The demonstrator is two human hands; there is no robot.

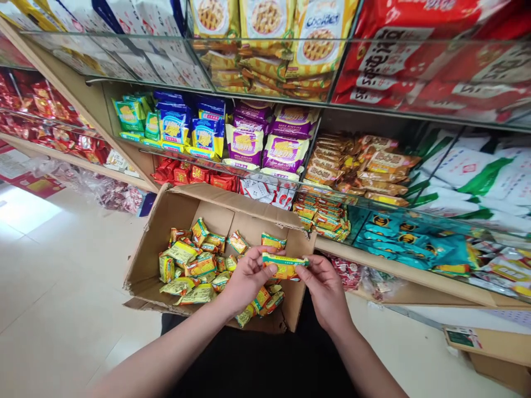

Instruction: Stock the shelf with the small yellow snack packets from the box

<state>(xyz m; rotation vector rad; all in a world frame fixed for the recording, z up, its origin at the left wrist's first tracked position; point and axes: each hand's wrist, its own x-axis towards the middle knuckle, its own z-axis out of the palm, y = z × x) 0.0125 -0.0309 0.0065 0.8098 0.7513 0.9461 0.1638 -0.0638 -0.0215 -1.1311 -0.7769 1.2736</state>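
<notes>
A small yellow, green and orange snack packet (285, 266) is stretched level between my two hands, above the right part of an open cardboard box (224, 205). My left hand (249, 276) pinches its left end with thumb and fingers. The right end is between the thumb and fingers of my right hand (326, 288). Several similar packets (201, 265) lie loose in the box, mostly in its left and middle part, some under my left hand.
Glass-fronted shelves rise behind the box, with purple biscuit packs (286, 146), brown packets (385, 166) and teal packets (388, 235). Similar yellow-orange packets (326, 218) fill a low compartment right behind the box. Another cardboard box (492, 345) stands on the tiled floor at right.
</notes>
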